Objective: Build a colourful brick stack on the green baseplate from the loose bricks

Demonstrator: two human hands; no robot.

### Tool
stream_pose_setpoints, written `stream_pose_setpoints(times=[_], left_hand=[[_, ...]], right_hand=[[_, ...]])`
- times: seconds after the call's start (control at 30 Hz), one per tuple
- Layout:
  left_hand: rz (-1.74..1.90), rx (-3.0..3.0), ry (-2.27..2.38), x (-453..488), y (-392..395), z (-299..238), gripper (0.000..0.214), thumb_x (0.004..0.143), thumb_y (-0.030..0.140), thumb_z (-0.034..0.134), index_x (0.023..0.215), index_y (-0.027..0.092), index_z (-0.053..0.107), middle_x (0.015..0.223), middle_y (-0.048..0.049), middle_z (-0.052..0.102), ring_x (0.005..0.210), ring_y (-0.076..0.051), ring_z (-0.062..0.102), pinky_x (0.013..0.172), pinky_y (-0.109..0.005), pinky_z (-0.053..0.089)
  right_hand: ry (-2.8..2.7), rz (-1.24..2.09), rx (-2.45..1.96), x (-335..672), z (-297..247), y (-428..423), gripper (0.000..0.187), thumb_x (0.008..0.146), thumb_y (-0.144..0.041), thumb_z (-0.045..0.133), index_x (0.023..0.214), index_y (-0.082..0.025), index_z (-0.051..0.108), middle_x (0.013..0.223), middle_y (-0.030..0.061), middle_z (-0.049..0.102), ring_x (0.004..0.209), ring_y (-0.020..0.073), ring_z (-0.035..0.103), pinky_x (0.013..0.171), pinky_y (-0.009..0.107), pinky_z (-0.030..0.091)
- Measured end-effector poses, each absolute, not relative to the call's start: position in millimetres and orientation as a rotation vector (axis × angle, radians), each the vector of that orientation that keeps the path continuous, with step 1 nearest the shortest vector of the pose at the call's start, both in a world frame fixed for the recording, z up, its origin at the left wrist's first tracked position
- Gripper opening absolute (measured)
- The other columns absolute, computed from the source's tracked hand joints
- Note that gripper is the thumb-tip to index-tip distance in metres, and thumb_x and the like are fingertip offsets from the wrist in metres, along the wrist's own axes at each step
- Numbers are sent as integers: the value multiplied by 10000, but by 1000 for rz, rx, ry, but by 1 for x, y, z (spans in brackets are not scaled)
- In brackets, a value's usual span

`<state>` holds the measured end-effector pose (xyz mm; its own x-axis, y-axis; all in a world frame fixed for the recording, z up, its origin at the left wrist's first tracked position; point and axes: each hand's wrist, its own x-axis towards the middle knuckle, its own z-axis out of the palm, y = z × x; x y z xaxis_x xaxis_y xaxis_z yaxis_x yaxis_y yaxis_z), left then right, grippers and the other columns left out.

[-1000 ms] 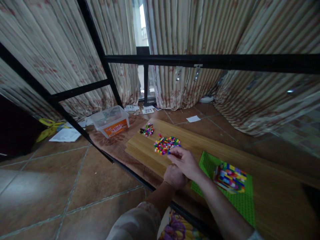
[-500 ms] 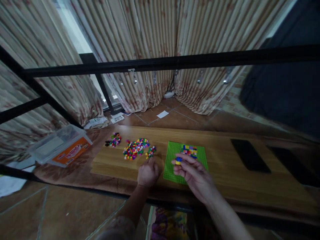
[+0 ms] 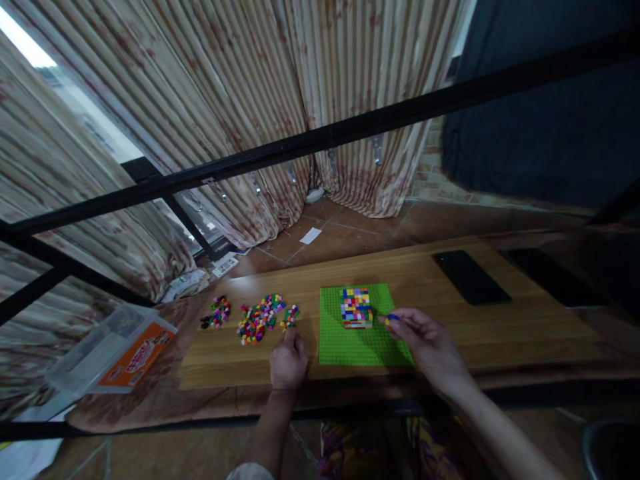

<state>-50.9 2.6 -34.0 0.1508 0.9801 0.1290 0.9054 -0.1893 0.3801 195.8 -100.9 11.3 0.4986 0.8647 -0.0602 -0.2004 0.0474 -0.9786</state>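
Note:
My right hand (image 3: pixel 430 343) pinches a small blue and yellow brick (image 3: pixel 391 319) just right of a multicoloured block of stacked bricks (image 3: pixel 356 307). That block stands at the back of a green baseplate (image 3: pixel 363 340) on a wooden board (image 3: pixel 525 327). My left hand (image 3: pixel 289 360) rests curled on the board at the baseplate's left edge. It lies just below a heap of loose coloured bricks (image 3: pixel 259 319). Whether it holds anything is hidden. A smaller pile of bricks (image 3: pixel 217 312) lies further left.
A clear plastic box with an orange label (image 3: pixel 117 347) sits at the left on a brown mat. Two dark flat slabs (image 3: pixel 470 277) lie on the board's right. A black metal frame (image 3: pixel 320 140) crosses the view. Curtains hang behind, over a tiled floor.
The view swung to the right. My right hand left the loose brick heap with a small brick and moved to the right side of the stacked block. My left hand stayed by the heap.

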Motion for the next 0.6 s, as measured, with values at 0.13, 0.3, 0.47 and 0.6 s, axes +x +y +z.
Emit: stream_pose_setpoints(times=[0.13,0.3,0.47,0.6], left_hand=[[870,2000,1675,-47,-2,-21,192,891,224,414,956,179,589,856,-69,665,785,-182,621,715,-276,434],[1164,1437,1266,-6,-52,27,301,870,430,502,975,162,593,895,-53,628,778,-146,588,662,-236,451],[834,998,798,39,-118,74,446,805,553,579,881,117,635,799,-62,628,641,-118,559,551,-222,431],[745,954,704,47,-143,93,399,759,515,666,779,118,632,617,-16,584,566,-95,518,545,-207,416]], right_hand=[[-603,991,-1209,183,25,-115,299,632,-434,796,847,-232,743,849,27,716,764,154,608,667,267,468],[-549,1046,-1048,176,41,-138,261,581,-374,839,809,-272,765,853,18,711,822,166,620,758,301,492],[-711,994,-948,173,56,-158,166,634,-335,811,787,-289,767,987,25,679,950,181,621,827,306,511],[-855,955,-989,170,70,-176,135,690,-346,768,804,-273,764,981,42,647,852,172,626,695,281,541]])
